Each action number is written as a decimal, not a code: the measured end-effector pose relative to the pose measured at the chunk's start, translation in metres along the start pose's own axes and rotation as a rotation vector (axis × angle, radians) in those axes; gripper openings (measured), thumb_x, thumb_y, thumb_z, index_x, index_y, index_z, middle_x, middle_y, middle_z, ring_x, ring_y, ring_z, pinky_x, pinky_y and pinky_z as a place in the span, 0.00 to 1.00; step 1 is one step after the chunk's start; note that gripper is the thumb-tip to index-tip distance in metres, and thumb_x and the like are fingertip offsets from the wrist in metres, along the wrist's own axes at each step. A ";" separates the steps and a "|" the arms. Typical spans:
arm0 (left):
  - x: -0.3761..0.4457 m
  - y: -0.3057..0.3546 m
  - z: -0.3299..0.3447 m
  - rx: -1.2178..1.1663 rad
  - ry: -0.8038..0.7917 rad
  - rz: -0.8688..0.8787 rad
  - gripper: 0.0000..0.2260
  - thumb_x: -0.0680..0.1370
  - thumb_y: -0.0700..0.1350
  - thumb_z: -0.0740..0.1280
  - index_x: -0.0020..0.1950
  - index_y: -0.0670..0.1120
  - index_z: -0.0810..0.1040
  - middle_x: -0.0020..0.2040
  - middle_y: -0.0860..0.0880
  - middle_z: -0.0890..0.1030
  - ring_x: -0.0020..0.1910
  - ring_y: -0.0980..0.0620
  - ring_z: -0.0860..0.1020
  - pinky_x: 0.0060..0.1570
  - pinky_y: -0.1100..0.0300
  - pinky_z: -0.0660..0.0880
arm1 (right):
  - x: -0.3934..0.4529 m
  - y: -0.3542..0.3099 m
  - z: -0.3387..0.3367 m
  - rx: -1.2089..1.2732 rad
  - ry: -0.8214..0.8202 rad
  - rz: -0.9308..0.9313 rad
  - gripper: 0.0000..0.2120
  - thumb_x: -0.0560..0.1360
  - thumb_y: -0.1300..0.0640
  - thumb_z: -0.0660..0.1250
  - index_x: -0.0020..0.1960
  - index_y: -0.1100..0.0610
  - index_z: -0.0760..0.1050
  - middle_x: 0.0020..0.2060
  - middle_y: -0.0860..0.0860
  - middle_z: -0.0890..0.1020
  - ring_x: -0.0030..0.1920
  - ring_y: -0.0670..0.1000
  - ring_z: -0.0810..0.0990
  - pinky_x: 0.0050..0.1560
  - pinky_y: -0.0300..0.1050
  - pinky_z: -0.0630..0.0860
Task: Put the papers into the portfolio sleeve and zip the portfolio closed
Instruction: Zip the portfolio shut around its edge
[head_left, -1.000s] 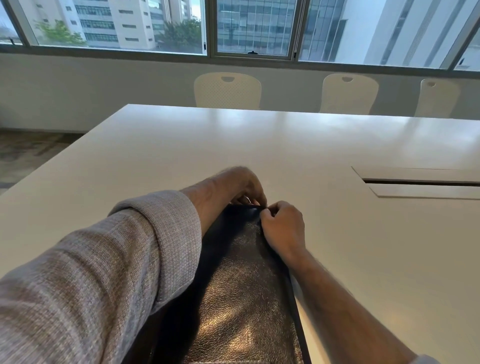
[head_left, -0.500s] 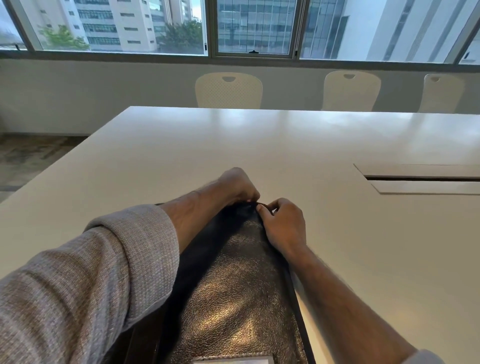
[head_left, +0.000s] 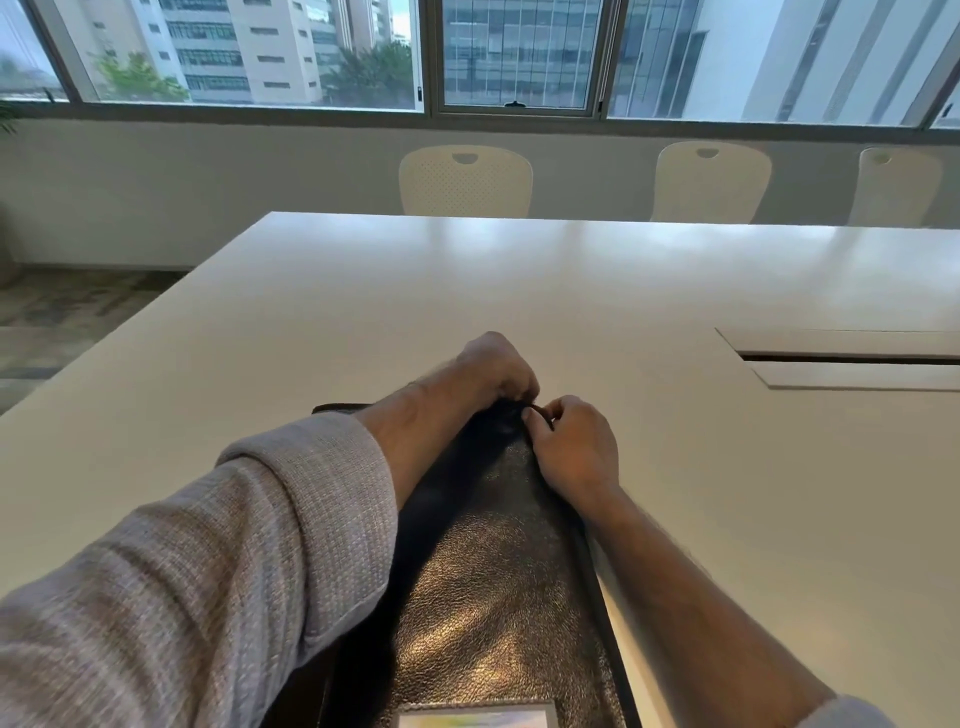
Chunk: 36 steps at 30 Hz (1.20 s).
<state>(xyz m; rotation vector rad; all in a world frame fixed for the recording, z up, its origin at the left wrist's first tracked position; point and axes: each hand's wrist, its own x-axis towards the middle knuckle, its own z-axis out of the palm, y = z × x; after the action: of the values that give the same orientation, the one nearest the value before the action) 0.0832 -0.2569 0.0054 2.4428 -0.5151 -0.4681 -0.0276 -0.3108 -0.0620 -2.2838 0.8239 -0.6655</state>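
Observation:
A dark leather portfolio (head_left: 488, 582) lies closed on the white table (head_left: 519, 291), its long side running away from me. My left hand (head_left: 493, 369) grips the portfolio's far right corner with curled fingers. Right beside it, my right hand (head_left: 576, 447) pinches something small and dark at that corner, apparently the zipper pull; the pull itself is mostly hidden. No papers are visible. A pale label window (head_left: 475, 717) shows on the cover at the bottom edge.
A recessed cable hatch (head_left: 852, 358) sits in the table to the right. Three white chairs (head_left: 465, 179) stand along the far edge under the windows. Floor shows beyond the table's left edge.
Both hands stay at the portfolio's far right corner with only small finger movement. The view has dipped a little, bringing the label window into sight.

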 end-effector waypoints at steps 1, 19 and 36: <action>0.001 -0.001 0.002 -0.012 -0.005 -0.002 0.07 0.62 0.39 0.77 0.31 0.42 0.79 0.26 0.48 0.76 0.23 0.51 0.74 0.24 0.63 0.71 | 0.000 0.001 0.000 0.004 -0.001 -0.002 0.14 0.74 0.43 0.66 0.46 0.54 0.79 0.42 0.50 0.82 0.45 0.53 0.79 0.44 0.46 0.74; 0.003 -0.036 -0.024 0.068 0.105 -0.018 0.10 0.63 0.44 0.79 0.34 0.40 0.81 0.29 0.46 0.79 0.27 0.49 0.76 0.26 0.63 0.71 | 0.000 0.001 -0.001 0.015 0.004 0.005 0.13 0.74 0.44 0.66 0.45 0.54 0.78 0.42 0.51 0.82 0.45 0.53 0.79 0.47 0.50 0.76; -0.002 -0.021 -0.015 0.134 0.151 0.026 0.07 0.63 0.44 0.75 0.34 0.41 0.80 0.29 0.47 0.77 0.28 0.51 0.75 0.22 0.65 0.65 | 0.002 0.004 0.003 -0.003 -0.002 0.003 0.11 0.74 0.43 0.65 0.42 0.51 0.74 0.41 0.50 0.81 0.44 0.53 0.77 0.42 0.45 0.71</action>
<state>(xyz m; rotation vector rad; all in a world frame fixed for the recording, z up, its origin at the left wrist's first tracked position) 0.0935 -0.2328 0.0043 2.5709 -0.5282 -0.2431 -0.0261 -0.3137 -0.0660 -2.2850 0.8269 -0.6611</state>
